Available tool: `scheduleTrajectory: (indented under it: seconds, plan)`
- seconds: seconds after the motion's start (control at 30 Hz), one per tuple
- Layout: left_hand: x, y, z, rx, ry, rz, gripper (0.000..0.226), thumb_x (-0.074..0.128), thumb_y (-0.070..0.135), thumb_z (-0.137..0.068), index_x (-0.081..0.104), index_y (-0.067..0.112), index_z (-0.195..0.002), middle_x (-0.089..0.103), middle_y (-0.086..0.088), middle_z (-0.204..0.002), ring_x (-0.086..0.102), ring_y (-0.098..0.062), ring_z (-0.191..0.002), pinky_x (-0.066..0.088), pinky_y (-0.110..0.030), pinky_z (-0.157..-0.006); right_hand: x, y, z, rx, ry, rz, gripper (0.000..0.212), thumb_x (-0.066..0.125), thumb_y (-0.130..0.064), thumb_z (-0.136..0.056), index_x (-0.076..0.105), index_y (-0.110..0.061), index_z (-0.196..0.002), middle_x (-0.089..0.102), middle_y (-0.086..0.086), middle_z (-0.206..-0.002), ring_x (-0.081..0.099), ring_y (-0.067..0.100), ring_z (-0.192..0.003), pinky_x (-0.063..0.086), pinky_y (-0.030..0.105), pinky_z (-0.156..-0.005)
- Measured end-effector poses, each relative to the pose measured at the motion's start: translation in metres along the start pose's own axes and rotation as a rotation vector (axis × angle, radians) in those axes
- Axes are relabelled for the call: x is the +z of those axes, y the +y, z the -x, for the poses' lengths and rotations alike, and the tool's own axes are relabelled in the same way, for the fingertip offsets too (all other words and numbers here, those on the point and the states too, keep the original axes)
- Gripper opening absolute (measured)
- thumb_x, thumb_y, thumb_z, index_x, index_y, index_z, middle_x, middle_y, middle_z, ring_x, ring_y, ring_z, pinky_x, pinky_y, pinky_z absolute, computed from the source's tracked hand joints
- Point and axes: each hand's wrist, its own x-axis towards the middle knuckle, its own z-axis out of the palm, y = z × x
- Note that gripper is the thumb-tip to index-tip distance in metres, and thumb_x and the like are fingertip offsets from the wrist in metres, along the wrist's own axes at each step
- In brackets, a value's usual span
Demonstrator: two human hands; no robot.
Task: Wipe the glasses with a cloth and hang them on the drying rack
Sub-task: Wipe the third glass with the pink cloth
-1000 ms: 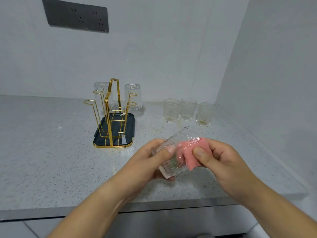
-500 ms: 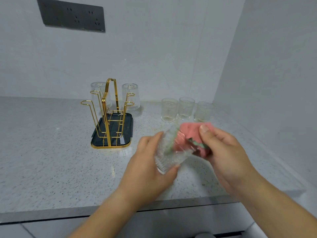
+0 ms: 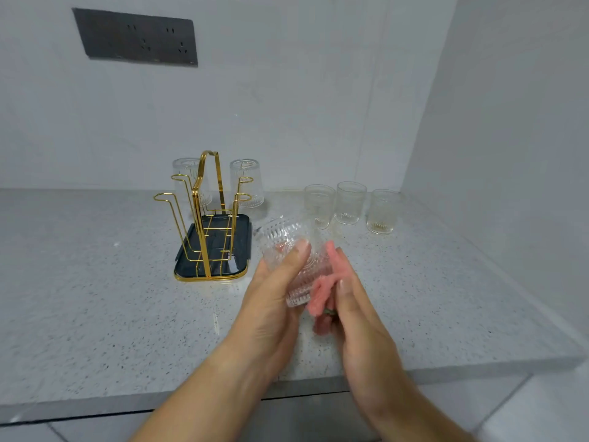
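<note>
My left hand point(image 3: 271, 301) grips a ribbed clear glass point(image 3: 288, 247), held above the counter with its base turned up toward me and my thumb on the base. My right hand point(image 3: 353, 301) presses a pink cloth point(image 3: 322, 290) against the glass's right side. The gold wire drying rack point(image 3: 207, 218) on its dark tray point(image 3: 237, 266) stands just left of the hands. Two glasses hang upside down on its far pegs, a left one point(image 3: 185, 177) and a right one point(image 3: 247, 183). Three upright glasses point(image 3: 350, 202) stand in a row at the back right.
The speckled grey counter point(image 3: 95, 298) meets a white wall at the back and another on the right. A dark socket panel point(image 3: 137, 38) is on the back wall. The counter's front edge runs below my forearms.
The glass has turned from lying sideways to base-up toward me. My right hand with the cloth has slid from the glass's mouth to its right side. The view shifted slightly.
</note>
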Motion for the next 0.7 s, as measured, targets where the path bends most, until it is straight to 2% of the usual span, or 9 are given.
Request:
scheduleTrajectory:
  seconds: [0.03, 0.1, 0.17, 0.2, 0.3, 0.4, 0.5, 0.57, 0.7]
  plan:
    - [0.002, -0.003, 0.001, 0.017, 0.012, -0.029, 0.082, 0.079, 0.047, -0.081, 0.049, -0.002, -0.139, 0.064, -0.020, -0.103, 0.060, -0.031, -0.081, 0.047, -0.034, -0.062, 0.004, 0.002, 0.000, -0.025, 0.006, -0.018, 0.048, 0.030, -0.067, -0.099, 0.041, -0.059, -0.144, 0.067, -0.024, -0.100, 0.060, -0.003, -0.102, 0.046, 0.024, -0.093]
    - [0.005, -0.010, 0.004, 0.077, 0.010, -0.036, 0.076, 0.079, 0.043, -0.082, 0.051, 0.001, -0.138, 0.069, -0.013, -0.104, 0.067, -0.028, -0.087, 0.050, -0.038, -0.072, 0.007, 0.000, -0.006, -0.048, 0.021, -0.069, 0.051, 0.033, -0.060, -0.094, 0.043, -0.053, -0.144, 0.063, -0.025, -0.085, 0.059, -0.009, -0.089, 0.045, 0.025, -0.093]
    - [0.009, -0.014, 0.005, 0.119, 0.000, 0.007, 0.066, 0.077, 0.034, -0.082, 0.056, 0.011, -0.140, 0.074, -0.009, -0.121, 0.071, -0.027, -0.110, 0.052, -0.037, -0.085, 0.006, -0.003, -0.022, -0.011, 0.031, -0.187, 0.049, 0.039, -0.056, -0.096, 0.055, -0.045, -0.140, 0.067, -0.025, -0.121, 0.063, -0.007, -0.112, 0.046, 0.034, -0.105]
    - [0.010, -0.014, 0.005, 0.127, 0.001, 0.042, 0.063, 0.075, 0.031, -0.083, 0.057, 0.015, -0.141, 0.074, -0.008, -0.127, 0.071, -0.025, -0.117, 0.056, -0.034, -0.086, 0.006, -0.006, -0.029, 0.034, 0.040, -0.290, 0.045, 0.042, -0.053, -0.100, 0.061, -0.037, -0.139, 0.064, -0.014, -0.139, 0.064, 0.005, -0.124, 0.046, 0.041, -0.110]
    - [0.011, -0.009, 0.004, 0.119, -0.003, 0.112, 0.065, 0.073, 0.028, -0.081, 0.056, 0.014, -0.142, 0.076, -0.006, -0.120, 0.076, -0.020, -0.105, 0.062, -0.029, -0.076, 0.009, -0.009, -0.036, 0.116, 0.057, -0.463, 0.047, 0.039, -0.043, -0.106, 0.065, -0.017, -0.136, 0.069, 0.009, -0.135, 0.068, 0.025, -0.123, 0.042, 0.052, -0.115]
    - [0.009, -0.003, 0.004, 0.113, 0.030, 0.056, 0.081, 0.081, 0.035, -0.077, 0.046, 0.008, -0.145, 0.070, -0.008, -0.095, 0.071, -0.018, -0.071, 0.052, -0.026, -0.052, 0.016, 0.008, -0.027, 0.082, 0.032, -0.366, 0.051, 0.036, -0.057, -0.103, 0.053, -0.037, -0.146, 0.072, -0.008, -0.128, 0.066, 0.017, -0.123, 0.043, 0.052, -0.115]
    - [0.006, -0.002, 0.003, 0.104, 0.083, 0.001, 0.079, 0.084, 0.043, -0.071, 0.053, 0.020, -0.140, 0.076, -0.012, -0.112, 0.075, -0.026, -0.091, 0.053, -0.038, -0.071, 0.022, 0.024, -0.015, 0.079, 0.053, -0.255, 0.064, 0.047, -0.070, -0.085, 0.039, -0.054, -0.147, 0.066, -0.013, -0.135, 0.063, 0.005, -0.125, 0.050, 0.032, -0.105]
    - [0.007, -0.006, 0.006, 0.117, 0.075, -0.024, 0.068, 0.085, 0.041, -0.076, 0.058, 0.019, -0.134, 0.075, -0.018, -0.119, 0.072, -0.032, -0.102, 0.048, -0.046, -0.081, 0.023, 0.023, -0.012, 0.045, 0.068, -0.226, 0.078, 0.051, -0.070, -0.081, 0.035, -0.044, -0.153, 0.065, -0.014, -0.139, 0.064, 0.000, -0.122, 0.053, 0.021, -0.091]
    - [0.008, -0.012, 0.008, 0.215, 0.013, -0.043, 0.021, 0.077, 0.019, -0.076, 0.077, 0.014, -0.097, 0.078, -0.012, -0.096, 0.075, -0.018, -0.089, 0.058, -0.022, -0.070, 0.012, 0.003, -0.023, -0.028, 0.187, -0.216, 0.055, 0.046, -0.060, -0.095, 0.046, -0.043, -0.148, 0.071, -0.021, -0.128, 0.070, 0.008, -0.109, 0.050, 0.032, -0.086]
